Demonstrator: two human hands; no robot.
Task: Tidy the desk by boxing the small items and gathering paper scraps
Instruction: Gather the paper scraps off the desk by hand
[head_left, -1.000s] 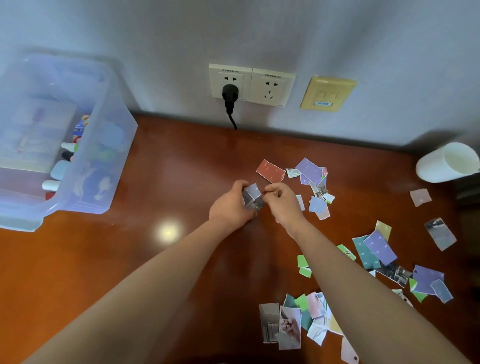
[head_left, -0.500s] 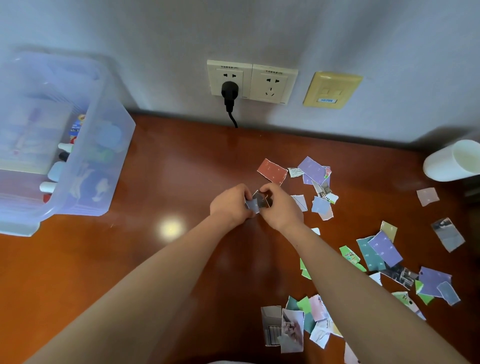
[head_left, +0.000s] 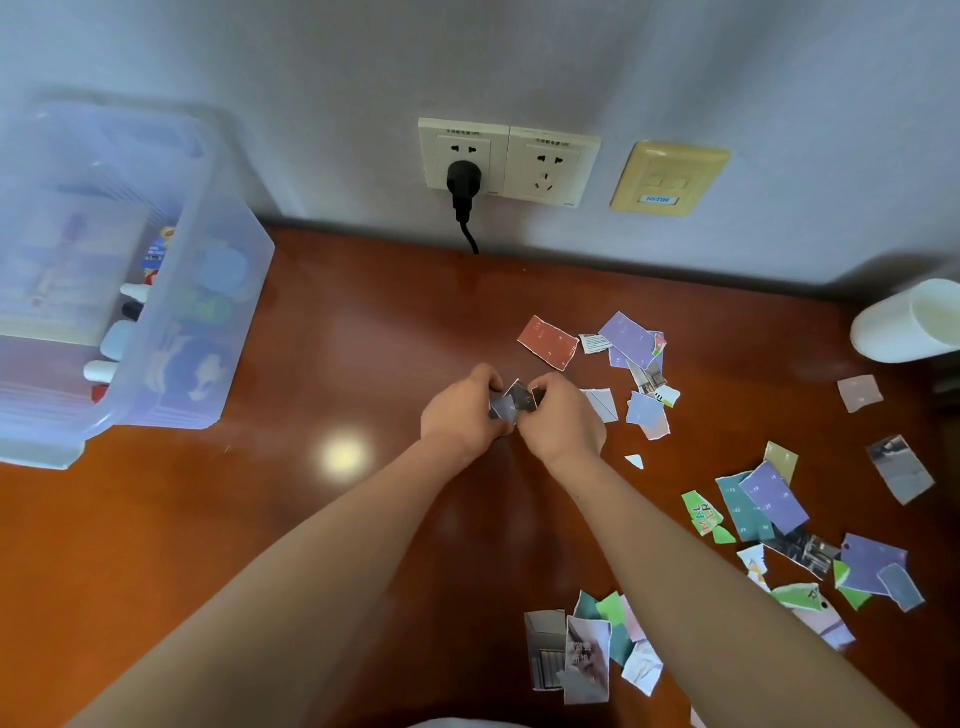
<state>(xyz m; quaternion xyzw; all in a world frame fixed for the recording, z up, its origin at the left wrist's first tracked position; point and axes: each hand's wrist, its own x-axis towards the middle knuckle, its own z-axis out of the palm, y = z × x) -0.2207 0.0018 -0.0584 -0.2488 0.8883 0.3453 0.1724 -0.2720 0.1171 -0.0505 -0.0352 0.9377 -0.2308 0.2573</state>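
Dozens of paper scraps (head_left: 769, 499) litter the right of the glossy red-brown desk (head_left: 363, 332). At centre, the left hand (head_left: 460, 415) and right hand (head_left: 563, 421) pinch a small bundle (head_left: 514, 402), below the wall sockets (head_left: 509, 161).

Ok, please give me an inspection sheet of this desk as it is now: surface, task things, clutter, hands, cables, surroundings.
Surface: glossy brown desk, one light glare.
Job's things: paper scraps lie loose at centre-right, right and near edge; clear plastic box at left holds markers.
Clutter: white cup at the right edge.
Grippers: left hand and right hand together pinch held scraps.
Cables: black plug in left socket; cable runs down to the desk's back edge.
Surroundings: grey wall, yellow wall plate.
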